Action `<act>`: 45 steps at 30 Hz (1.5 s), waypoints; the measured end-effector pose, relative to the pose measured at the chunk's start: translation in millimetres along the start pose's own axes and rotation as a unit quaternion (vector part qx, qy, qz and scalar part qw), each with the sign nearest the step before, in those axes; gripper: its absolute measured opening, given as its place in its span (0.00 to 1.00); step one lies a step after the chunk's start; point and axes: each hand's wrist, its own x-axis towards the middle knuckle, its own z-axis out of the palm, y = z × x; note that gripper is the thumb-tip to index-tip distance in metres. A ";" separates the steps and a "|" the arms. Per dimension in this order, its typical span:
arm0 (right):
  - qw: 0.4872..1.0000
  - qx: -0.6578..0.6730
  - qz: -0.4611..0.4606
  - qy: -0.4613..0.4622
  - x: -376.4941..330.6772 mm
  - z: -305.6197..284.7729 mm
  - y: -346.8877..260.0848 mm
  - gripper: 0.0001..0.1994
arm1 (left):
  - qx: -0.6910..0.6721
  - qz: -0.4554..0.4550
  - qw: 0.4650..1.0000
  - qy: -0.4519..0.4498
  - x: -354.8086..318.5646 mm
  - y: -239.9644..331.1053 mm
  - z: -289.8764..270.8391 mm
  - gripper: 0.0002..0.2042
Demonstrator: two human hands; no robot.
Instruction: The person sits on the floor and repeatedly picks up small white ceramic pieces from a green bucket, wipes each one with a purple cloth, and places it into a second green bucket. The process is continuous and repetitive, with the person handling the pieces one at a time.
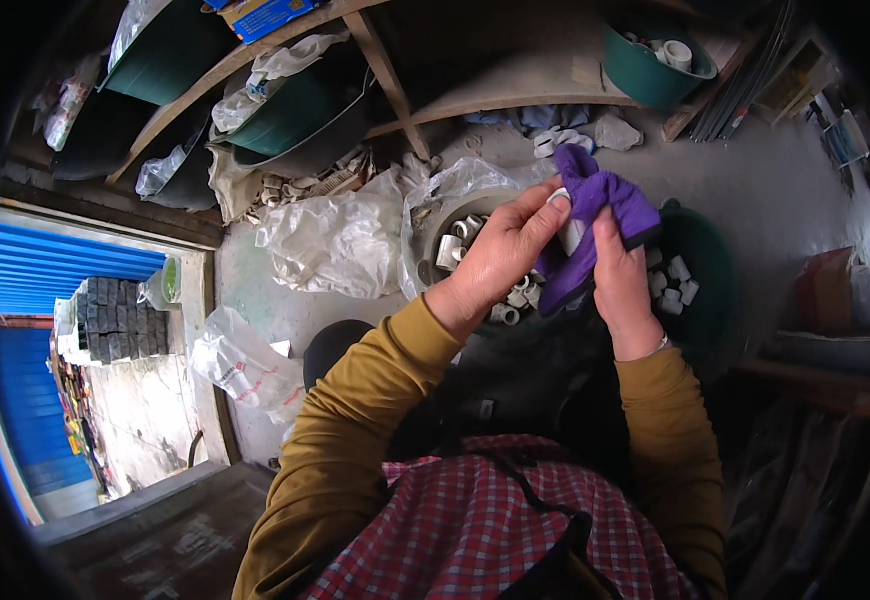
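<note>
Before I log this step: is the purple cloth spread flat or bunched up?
Bunched up: the purple cloth shows creases and overlapping folds around the white piece between the left hand and right hand.

Toward two o'clock, the purple cloth (615,200) hides part of a white piece (572,238) and most fingers of the right hand (622,285); the left hand (505,245) screens some fittings (451,250); at eleven o'clock, the upper edge crops a blue box (267,18).
</note>
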 end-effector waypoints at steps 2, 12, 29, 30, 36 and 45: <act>0.999 0.015 0.048 0.011 4.6 -0.4 -4.1 0.13 | 0.015 0.006 1.000 0.002 -3.0 -0.6 1.8 0.23; 0.997 0.066 0.040 -0.024 0.7 -0.7 -10.7 0.12 | -0.211 -0.035 0.976 0.037 -4.0 -15.2 -2.3 0.21; 0.976 0.145 0.146 0.065 1.5 3.2 -5.6 0.12 | 0.107 0.114 0.987 -0.041 -6.5 -3.8 -6.1 0.27; 0.973 0.162 0.156 0.054 4.1 -0.7 -4.2 0.12 | 0.021 0.082 0.996 -0.043 -8.1 -2.7 -1.5 0.27; 0.959 0.235 0.158 0.027 10.5 -10.9 -29.8 0.17 | 0.088 0.067 0.994 0.012 6.8 1.5 -13.8 0.28; 0.992 -0.099 -0.075 -0.013 3.5 5.9 -16.2 0.12 | 0.388 0.126 0.912 0.051 -5.4 7.1 8.5 0.33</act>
